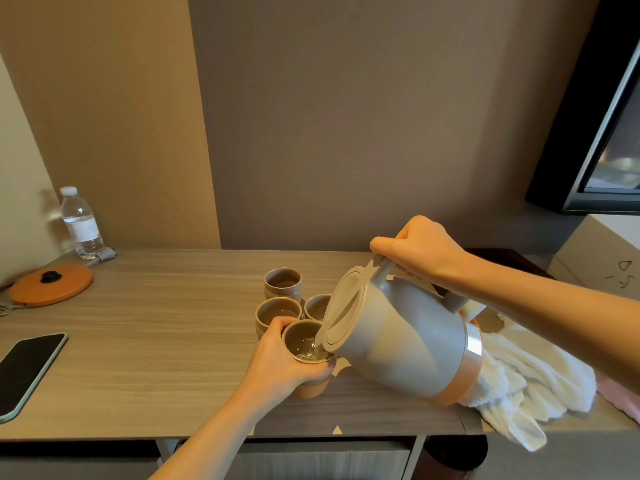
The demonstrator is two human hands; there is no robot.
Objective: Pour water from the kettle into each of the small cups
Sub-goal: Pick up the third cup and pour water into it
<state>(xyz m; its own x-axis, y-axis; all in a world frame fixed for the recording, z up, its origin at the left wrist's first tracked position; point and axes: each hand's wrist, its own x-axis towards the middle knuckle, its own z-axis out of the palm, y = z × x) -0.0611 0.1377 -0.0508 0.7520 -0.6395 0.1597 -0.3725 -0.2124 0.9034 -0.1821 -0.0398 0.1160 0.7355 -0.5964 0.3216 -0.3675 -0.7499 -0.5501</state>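
A grey kettle (pixel 398 337) with an orange base band is tilted to the left, lid shut, its spout over the nearest small cup (pixel 302 337). My right hand (pixel 419 249) grips the kettle's handle from above. My left hand (pixel 277 362) wraps around that nearest brown cup, which stands on the wooden table (pixel 156 358); water streams into it and pools at the bottom. Three more small brown cups stand just behind: one (pixel 277 311) touching my fingers, one (pixel 317 306) partly hidden by the kettle lid, and one (pixel 283 282) farthest back.
A white towel (pixel 530 382) lies crumpled on the right, under the kettle's base. A black phone (pixel 26 368) rests at the left front edge. An orange kettle base plate (pixel 52 284) and a water bottle (pixel 81 225) are at the back left. The wall is close behind.
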